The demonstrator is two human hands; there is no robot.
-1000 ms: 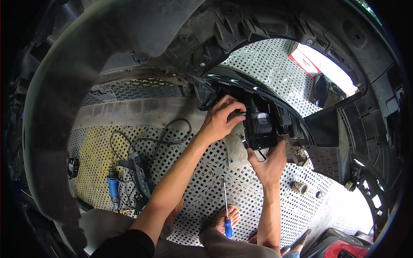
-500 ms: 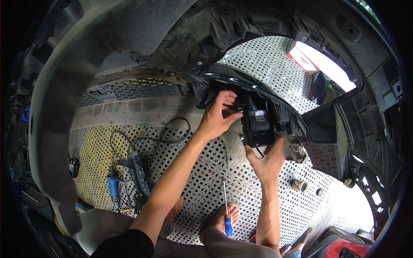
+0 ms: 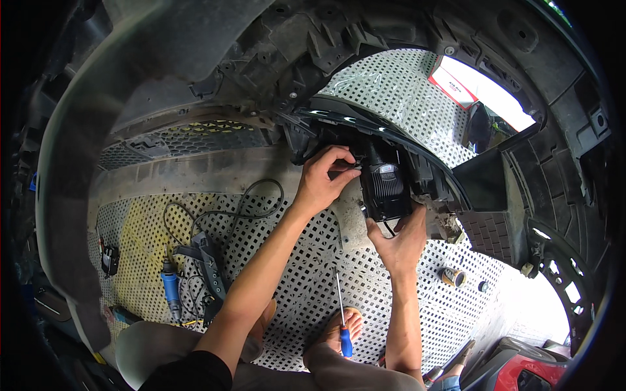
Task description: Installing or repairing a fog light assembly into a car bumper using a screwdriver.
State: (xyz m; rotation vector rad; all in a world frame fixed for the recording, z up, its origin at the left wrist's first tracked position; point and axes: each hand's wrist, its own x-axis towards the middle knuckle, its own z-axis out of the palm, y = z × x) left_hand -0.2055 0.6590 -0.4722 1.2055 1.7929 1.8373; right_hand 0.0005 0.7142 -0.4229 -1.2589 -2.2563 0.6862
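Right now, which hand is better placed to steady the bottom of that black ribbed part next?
Probably the right hand: its thumb and fingers are at the lower end of the black ribbed part. The left hand is higher up, by the part's left side.

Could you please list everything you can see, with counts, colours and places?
Car bumper, seemingly: 1, black, arching around the view
Finned case: 1, black, between the hands
Flooring: patterned white and dark, yellowish at left, below
Power tool: 1, blue and dark, lower left
Cable: at least 1, dark, looping left of centre
Screwdriver: 1, blue handle, lower centre
Tin: 1, brownish, right of the right forearm
Small disc: 1, dark, right of the tin
Box: 1, red and white, upper right
Unclear object: 1, partly red, lower right
Left hand: 1, bare, left of the case
Right hand: 1, bare, gripping the case's near end
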